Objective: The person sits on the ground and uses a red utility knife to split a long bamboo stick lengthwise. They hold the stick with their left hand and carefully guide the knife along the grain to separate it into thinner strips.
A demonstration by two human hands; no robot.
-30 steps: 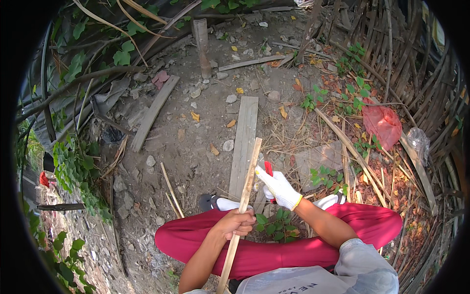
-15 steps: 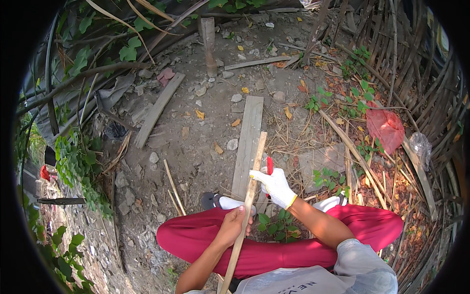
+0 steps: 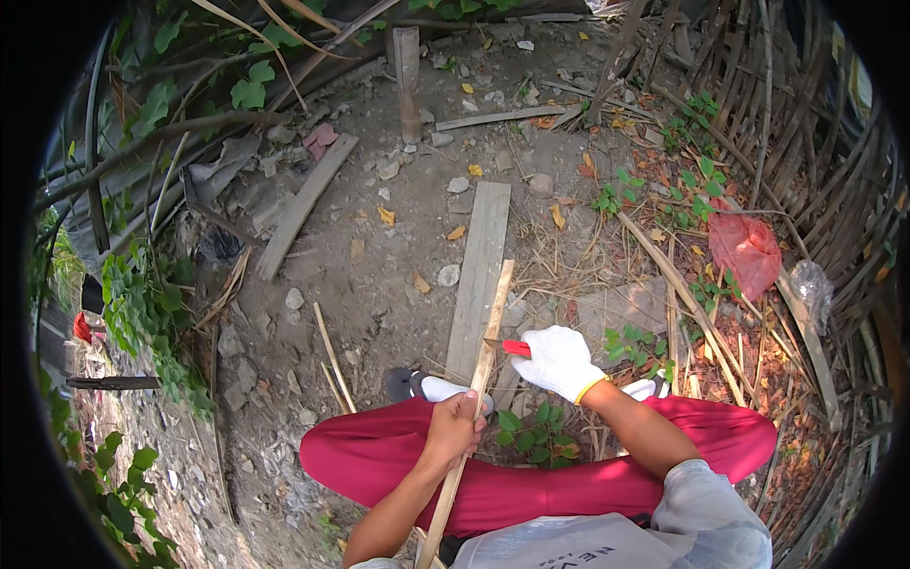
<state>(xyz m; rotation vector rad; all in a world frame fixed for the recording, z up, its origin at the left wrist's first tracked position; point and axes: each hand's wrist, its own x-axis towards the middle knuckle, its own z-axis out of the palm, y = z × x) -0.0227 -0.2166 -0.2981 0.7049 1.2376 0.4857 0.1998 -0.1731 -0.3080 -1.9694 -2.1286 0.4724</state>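
Note:
A long pale strip of wood or bamboo [image 3: 492, 327] slants up from my lap, its far end over a grey plank. My bare left hand [image 3: 453, 427] is closed around it near the middle. In a white knitted glove, my right hand [image 3: 561, 362] grips a knife with a red handle [image 3: 516, 348]. The short blade lies against the strip's right side, a little beyond my left hand. The gloved fingers wrap the handle and hide its rear part.
The grey plank [image 3: 481, 256] lies on the dirt ahead, and another board [image 3: 308, 204] rests to the left. A wooden post [image 3: 407, 85] stands at the back. Sticks, a red plastic bag [image 3: 744, 248] and a woven fence [image 3: 806, 142] are at right; vines [image 3: 142, 303] are at left.
My gloved right hand has shifted right and turned, off the strip, and the knife blade now meets the strip. My left hand has slid slightly toward me.

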